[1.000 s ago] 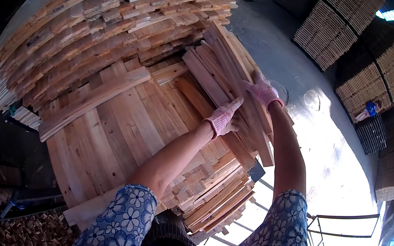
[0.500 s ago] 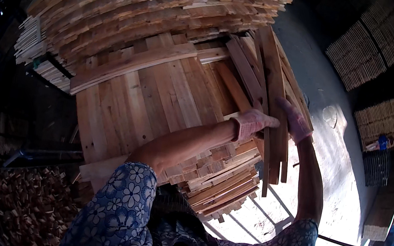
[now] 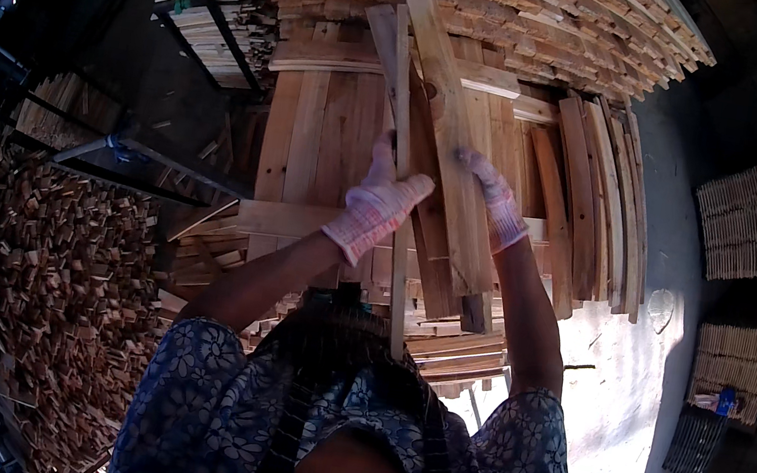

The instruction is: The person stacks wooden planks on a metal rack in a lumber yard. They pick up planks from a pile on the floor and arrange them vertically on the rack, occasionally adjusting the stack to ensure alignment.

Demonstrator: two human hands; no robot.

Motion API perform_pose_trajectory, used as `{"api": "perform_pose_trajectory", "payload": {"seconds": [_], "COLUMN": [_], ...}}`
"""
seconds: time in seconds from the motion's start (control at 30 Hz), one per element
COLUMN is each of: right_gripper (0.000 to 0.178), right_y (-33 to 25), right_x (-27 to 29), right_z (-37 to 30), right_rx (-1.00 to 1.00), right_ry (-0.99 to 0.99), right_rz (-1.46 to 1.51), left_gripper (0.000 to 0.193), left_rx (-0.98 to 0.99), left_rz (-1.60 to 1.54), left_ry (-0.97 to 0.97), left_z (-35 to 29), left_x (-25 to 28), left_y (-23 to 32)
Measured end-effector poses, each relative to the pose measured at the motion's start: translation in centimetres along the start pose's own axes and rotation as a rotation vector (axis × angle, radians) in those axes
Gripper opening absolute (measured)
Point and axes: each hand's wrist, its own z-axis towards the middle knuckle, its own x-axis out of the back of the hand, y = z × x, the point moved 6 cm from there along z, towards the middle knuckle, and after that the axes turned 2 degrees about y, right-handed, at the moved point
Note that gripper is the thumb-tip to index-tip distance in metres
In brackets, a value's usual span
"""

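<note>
Fingers (image 3: 387, 162) of the left hand (image 3: 376, 205), in a pale knitted glove, are curled shut around a narrow wooden slat (image 3: 399, 172) that runs steeply from the upper middle of the frame down toward the person's chest. Just to the right of it, the right hand (image 3: 496, 200), gloved the same way, lies with its fingers (image 3: 480, 166) bent over the edge of a wider plank (image 3: 449, 150), gripping it from the right side; the plank slants from the top centre down to the middle of the frame, where its lower end sits among loose boards. Slat and plank lie side by side, touching or nearly so, between the two hands. Behind them, flat boards (image 3: 316, 131) form a broad bed across the centre, with more long boards (image 3: 597, 199) leaning to the right of the right hand. A tall stack of boards (image 3: 488, 5) fills the top of the frame. At the left, a heap of small wood offcuts (image 3: 52, 287) spreads down the edge, with a metal frame (image 3: 148, 156) above it. Bundles of stacked slats (image 3: 752, 231) stand at the far right on a sunlit concrete floor (image 3: 621, 367). Both forearms rise from blue flower-patterned sleeves (image 3: 200, 405) at the bottom.
</note>
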Motion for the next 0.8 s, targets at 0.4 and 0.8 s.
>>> {"api": "perform_pose_trajectory", "payload": {"seconds": [0.4, 0.8], "right_gripper": [0.088, 0.071], "right_y": [1.1, 0.1], "right_x": [6.3, 0.1], "right_z": [2.3, -2.6], "right_rx": [0.006, 0.143], "right_ry": [0.072, 0.468], "right_rz": [-0.084, -1.418], "left_gripper": [0.088, 0.079], "left_rx": [-0.171, -0.3], "left_rz": [-0.39, 0.474], "left_ry": [0.254, 0.493], "left_z": [1.7, 7.4], "left_x": [7.4, 4.4], "left_y": [-2.9, -2.9]}}
